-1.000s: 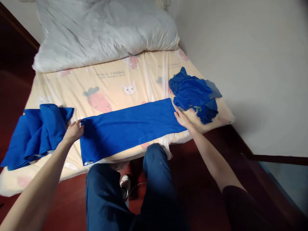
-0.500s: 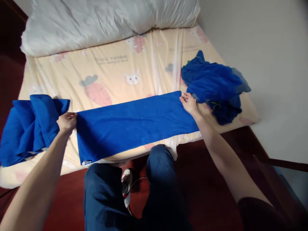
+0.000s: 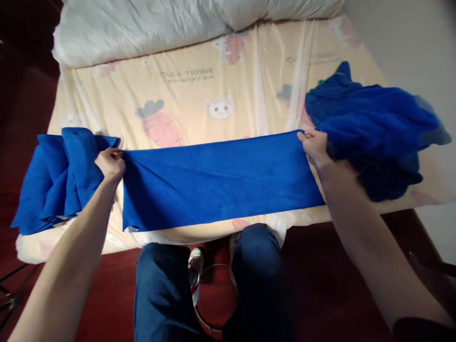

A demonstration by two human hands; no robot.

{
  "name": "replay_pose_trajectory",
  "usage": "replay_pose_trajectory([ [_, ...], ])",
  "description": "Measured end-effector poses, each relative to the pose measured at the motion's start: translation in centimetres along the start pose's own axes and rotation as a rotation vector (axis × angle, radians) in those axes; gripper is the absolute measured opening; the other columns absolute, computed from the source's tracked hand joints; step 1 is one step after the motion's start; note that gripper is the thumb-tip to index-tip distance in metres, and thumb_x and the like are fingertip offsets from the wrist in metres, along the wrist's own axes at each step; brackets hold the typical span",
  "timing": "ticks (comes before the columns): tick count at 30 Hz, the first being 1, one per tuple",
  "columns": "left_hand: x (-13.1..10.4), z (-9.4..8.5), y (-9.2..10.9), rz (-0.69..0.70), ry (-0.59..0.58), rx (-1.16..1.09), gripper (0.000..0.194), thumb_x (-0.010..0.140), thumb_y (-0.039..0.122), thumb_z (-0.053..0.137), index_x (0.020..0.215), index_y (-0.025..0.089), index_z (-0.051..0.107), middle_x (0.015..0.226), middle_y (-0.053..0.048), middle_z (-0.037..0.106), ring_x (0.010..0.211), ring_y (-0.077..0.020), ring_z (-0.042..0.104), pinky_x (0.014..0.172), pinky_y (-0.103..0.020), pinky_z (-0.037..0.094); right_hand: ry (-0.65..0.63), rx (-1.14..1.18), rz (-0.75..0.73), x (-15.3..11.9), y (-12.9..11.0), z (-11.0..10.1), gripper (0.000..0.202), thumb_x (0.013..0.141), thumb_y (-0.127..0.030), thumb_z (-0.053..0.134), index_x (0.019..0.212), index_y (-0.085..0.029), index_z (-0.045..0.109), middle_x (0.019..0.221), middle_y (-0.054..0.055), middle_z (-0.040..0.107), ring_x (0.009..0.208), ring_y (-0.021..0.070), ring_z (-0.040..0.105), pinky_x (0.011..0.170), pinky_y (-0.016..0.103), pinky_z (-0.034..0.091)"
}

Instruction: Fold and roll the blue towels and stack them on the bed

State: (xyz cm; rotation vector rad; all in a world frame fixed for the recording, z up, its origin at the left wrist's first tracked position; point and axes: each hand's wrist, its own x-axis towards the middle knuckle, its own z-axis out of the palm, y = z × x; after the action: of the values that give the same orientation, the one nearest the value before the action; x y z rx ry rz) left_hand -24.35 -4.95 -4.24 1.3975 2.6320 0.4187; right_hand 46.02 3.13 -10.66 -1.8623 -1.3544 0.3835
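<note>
A blue towel (image 3: 221, 183) lies stretched in a long strip along the near edge of the bed, its lower left corner showing a small white tag. My left hand (image 3: 111, 163) pinches its upper left corner. At the upper right corner, my right hand (image 3: 315, 145) has closed its fingers on the cloth. Just left of my left hand rests a stack of folded blue towels (image 3: 67, 175). Beyond my right hand is a crumpled heap of blue cloths (image 3: 374, 123), some with green edging.
The bed (image 3: 192, 114) has a cream sheet printed with carrots and rabbits. A rolled pale quilt (image 3: 160, 28) lies along its far side. At the right is a plain wall (image 3: 402, 52). My knees (image 3: 261, 247) are against the near edge, above a dark red floor.
The view has shifted, so the bed's contents sit differently in the picture. Both hands still grip the towel's upper corners, and the strip looks straighter and tauter at the right end.
</note>
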Motion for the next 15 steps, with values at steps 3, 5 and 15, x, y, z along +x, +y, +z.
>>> replay_pose_trajectory([
  [3, 1.0, 0.1, 1.0, 0.034, 0.070, -0.068, 0.038, 0.100, 0.026, 0.054, 0.123, 0.001, 0.072, 0.116, -0.011, 0.073, 0.095, -0.0178, 0.058, 0.103, -0.034, 0.048, 0.082, -0.084, 0.046, 0.5, -0.5, 0.7, 0.037, 0.092, -0.048, 0.069, 0.075, -0.016, 0.063, 0.066, 0.002, 0.058, 0.068, 0.0180, 0.060, 0.072, 0.034, 0.054],
  [5, 1.1, 0.4, 1.7, 0.046, 0.079, -0.124, 0.037, 0.100, 0.025, 0.056, 0.123, 0.001, 0.070, 0.124, -0.012, 0.069, 0.102, -0.0198, 0.057, 0.108, -0.038, 0.046, 0.088, -0.149, 0.018, 0.5, -0.8, 1.2, 0.042, 0.096, -0.052, 0.063, 0.078, -0.015, 0.065, 0.075, 0.008, 0.064, 0.080, 0.0236, 0.065, 0.081, 0.040, 0.056],
  [15, -10.8, 2.3, 7.5, 0.721, -0.058, 0.054, 0.057, 0.108, 0.046, 0.040, 0.159, 0.022, 0.046, 0.170, -0.010, 0.035, 0.160, -0.0346, 0.022, 0.129, -0.061, 0.016, -0.301, -0.322, -0.524, -10.8, -11.3, 3.7, 0.056, 0.109, -0.047, 0.036, 0.153, -0.019, 0.053, 0.164, 0.013, 0.044, 0.153, 0.0373, 0.037, 0.125, 0.066, 0.028],
])
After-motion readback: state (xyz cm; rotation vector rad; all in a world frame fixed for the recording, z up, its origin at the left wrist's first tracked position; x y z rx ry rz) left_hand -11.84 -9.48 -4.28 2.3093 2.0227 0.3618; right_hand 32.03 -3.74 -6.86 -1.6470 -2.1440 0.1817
